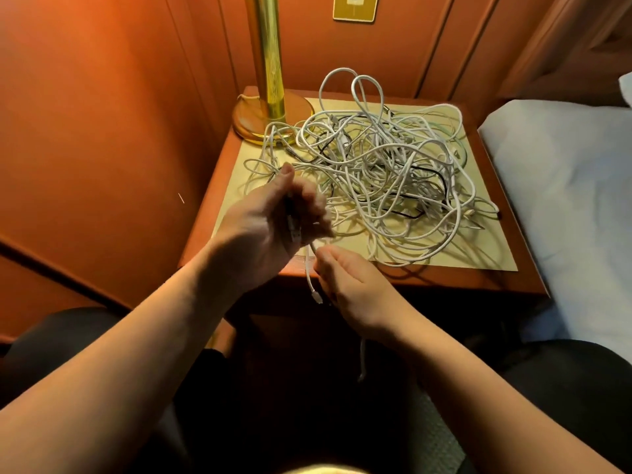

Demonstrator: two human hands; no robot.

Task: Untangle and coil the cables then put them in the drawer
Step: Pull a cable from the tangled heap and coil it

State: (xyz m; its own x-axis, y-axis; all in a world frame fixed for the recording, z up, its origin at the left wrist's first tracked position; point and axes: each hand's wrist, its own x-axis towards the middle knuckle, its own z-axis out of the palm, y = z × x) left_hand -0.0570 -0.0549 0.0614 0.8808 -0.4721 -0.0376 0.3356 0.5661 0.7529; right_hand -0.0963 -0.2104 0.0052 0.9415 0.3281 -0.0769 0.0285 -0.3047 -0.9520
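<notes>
While the left hand (273,220) grips a plug end and the right hand (345,282) pinches a white cable (309,271), untangling begins; next, likely drawing it from the cable tangle (376,172) on the worktop (478,261).

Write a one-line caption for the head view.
Both hands, left and right, hold cable ends before a tangled cable pile on a nightstand.

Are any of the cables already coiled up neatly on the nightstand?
No, the cables all lie in one loose tangled heap on the nightstand beside the lamp.
</notes>
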